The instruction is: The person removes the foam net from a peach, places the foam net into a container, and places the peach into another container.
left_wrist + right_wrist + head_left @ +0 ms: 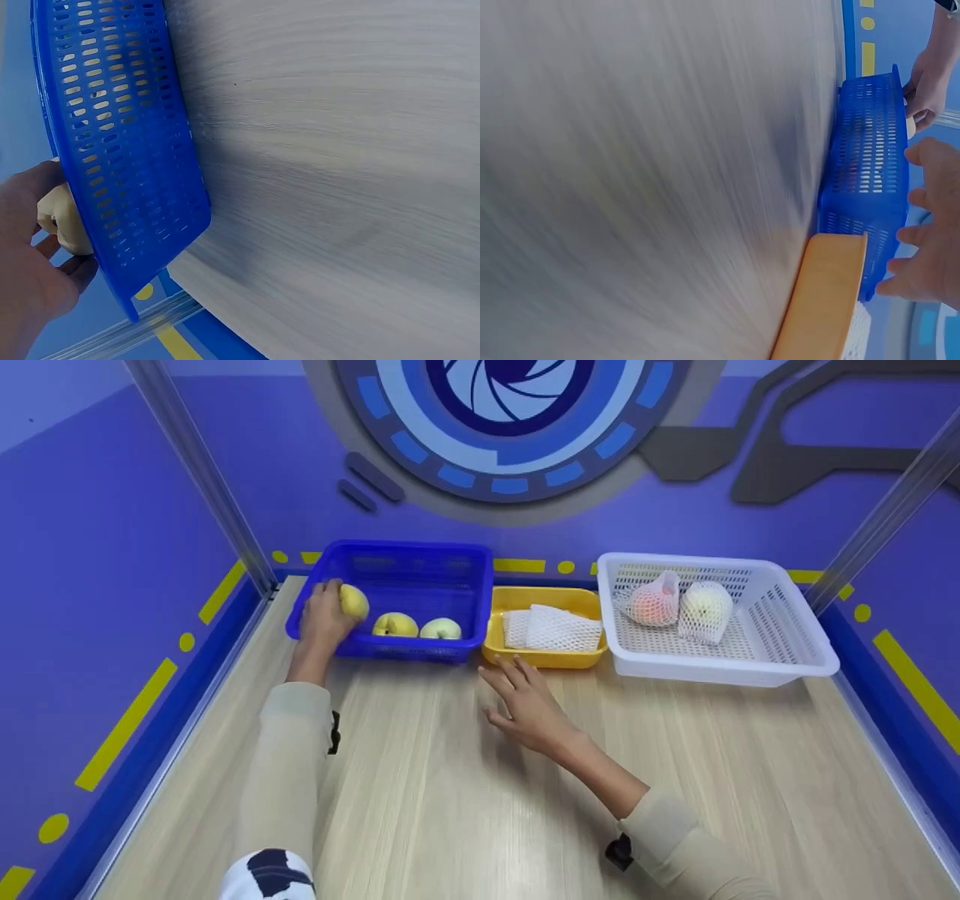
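My left hand [324, 619] grips a yellow apple [354, 602] at the left end of the blue basket [420, 649]. In the left wrist view the fingers and thumb curl round this apple [66, 217], just beyond the basket's rim. Another yellow apple [395, 625] and a paler greenish one [441, 629] lie inside the basket near its front wall. My right hand [529, 709] holds nothing, its fingers spread over the table in front of the yellow tray [547, 658]. White foam net sleeves [564, 630] lie in that tray.
A white basket [697, 666] stands on the right, with a reddish fruit [652, 605] and a pale yellow fruit [705, 610] in foam nets. Behind the containers rises a blue printed wall [540, 536]. Metal posts [202, 472] mark the corners of the wooden table [450, 780].
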A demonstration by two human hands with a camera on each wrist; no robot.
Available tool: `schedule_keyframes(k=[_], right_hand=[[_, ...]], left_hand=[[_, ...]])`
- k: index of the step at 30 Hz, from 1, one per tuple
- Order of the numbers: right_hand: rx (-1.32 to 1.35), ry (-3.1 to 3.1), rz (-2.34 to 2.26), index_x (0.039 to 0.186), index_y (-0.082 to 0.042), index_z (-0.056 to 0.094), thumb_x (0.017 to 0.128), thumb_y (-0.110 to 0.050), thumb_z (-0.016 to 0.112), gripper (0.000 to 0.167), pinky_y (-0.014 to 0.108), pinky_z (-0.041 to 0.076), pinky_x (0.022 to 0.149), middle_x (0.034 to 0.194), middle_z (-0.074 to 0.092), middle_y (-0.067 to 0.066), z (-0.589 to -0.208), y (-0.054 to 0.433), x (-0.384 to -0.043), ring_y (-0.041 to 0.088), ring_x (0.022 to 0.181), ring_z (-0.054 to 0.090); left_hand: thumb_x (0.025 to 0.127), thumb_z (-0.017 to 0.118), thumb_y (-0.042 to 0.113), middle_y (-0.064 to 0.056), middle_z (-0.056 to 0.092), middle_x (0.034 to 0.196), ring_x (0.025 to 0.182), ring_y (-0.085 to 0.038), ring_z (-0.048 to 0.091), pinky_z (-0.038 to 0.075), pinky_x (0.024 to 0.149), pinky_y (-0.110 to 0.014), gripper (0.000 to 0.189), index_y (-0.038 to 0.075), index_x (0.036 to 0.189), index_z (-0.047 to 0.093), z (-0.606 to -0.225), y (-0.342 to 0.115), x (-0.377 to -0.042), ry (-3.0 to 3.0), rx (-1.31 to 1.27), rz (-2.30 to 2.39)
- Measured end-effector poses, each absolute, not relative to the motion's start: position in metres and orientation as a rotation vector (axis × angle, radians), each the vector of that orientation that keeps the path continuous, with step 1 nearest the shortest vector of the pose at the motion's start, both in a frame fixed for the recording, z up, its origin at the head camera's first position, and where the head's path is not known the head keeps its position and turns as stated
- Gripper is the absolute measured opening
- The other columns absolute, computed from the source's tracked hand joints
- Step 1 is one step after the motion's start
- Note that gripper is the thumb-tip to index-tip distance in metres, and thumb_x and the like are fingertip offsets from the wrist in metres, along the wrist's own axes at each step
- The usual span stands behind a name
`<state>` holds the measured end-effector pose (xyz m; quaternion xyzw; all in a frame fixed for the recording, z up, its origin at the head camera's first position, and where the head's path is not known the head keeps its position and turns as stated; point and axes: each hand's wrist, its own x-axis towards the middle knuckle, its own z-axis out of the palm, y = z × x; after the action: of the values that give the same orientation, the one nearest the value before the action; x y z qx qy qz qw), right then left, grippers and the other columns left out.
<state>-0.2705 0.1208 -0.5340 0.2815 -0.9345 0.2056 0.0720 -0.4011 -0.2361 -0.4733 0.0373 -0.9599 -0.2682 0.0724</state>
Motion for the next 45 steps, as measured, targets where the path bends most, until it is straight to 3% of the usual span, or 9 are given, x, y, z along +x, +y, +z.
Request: schedule_keyframes(k=[11,20,26,35,40,45], right_hand=[[0.837,-2.826,0.646,0.152,-0.016,0.048,0.099,-0.036,0.062,0.059,0.057,0.019,0.123,0.162,0.034,0.016,-0.532,0.114,-0.269,0.044,0.148,0.028],[0.863,-2.828,0.645,0.154,-0.017,0.046,0.099,-0.037,0.063,0.061,0.057,0.019,0.123,0.163,0.032,0.016,-0.533,0.107,-0.265,0.045,0.148,0.028],[0.841,-2.847,0.614,0.155,-0.018,0.044,0.1,-0.04,0.059,0.061,0.057,0.019,0.123,0.164,0.031,0.015,-0.533,0.11,-0.265,0.044,0.149,0.027],[0.825,-2.863,0.634,0.155,-0.018,0.044,0.1,-0.039,0.06,0.061,0.056,0.017,0.124,0.163,0.033,0.016,-0.533,0.112,-0.265,0.043,0.149,0.027],[0.805,-2.886,0.631,0.155,-0.02,0.043,0.1,-0.041,0.059,0.061,0.054,0.016,0.124,0.164,0.031,0.014,-0.532,0.113,-0.265,0.041,0.151,0.025],[0.79,-2.87,0.648,0.155,-0.02,0.045,0.1,-0.039,0.06,0.06,0.057,0.018,0.123,0.164,0.032,0.014,-0.528,0.118,-0.266,0.043,0.15,0.025]], left_hand=[[0.086,0.075,0.015,-0.03,0.04,0.146,0.133,-0.054,0.043,0.041,0.106,-0.066,0.076,-0.003,0.149,0.035,-0.468,-0.215,-0.411,-3.069,0.275,-0.689],[0.091,0.067,0.014,-0.033,0.041,0.146,0.132,-0.055,0.043,0.037,0.106,-0.069,0.07,-0.004,0.151,0.036,-0.47,-0.219,-0.41,-3.228,0.229,-0.627],[0.093,0.06,0.013,-0.033,0.048,0.142,0.13,-0.053,0.048,0.041,0.105,-0.066,0.054,-0.008,0.141,0.045,-0.469,-0.218,-0.408,-3.277,0.225,-0.609],[0.092,0.065,0.014,-0.032,0.053,0.135,0.121,-0.048,0.053,0.045,0.101,-0.06,0.047,-0.008,0.132,0.052,-0.462,-0.214,-0.408,-3.333,0.149,-0.612],[0.094,0.064,0.016,-0.03,0.056,0.132,0.114,-0.042,0.055,0.047,0.099,-0.058,0.046,-0.009,0.132,0.053,-0.461,-0.214,-0.408,-3.35,0.115,-0.63],[0.098,0.056,0.015,-0.033,0.052,0.137,0.12,-0.045,0.054,0.045,0.102,-0.059,0.05,-0.01,0.139,0.047,-0.457,-0.212,-0.408,-3.323,0.045,-0.622]])
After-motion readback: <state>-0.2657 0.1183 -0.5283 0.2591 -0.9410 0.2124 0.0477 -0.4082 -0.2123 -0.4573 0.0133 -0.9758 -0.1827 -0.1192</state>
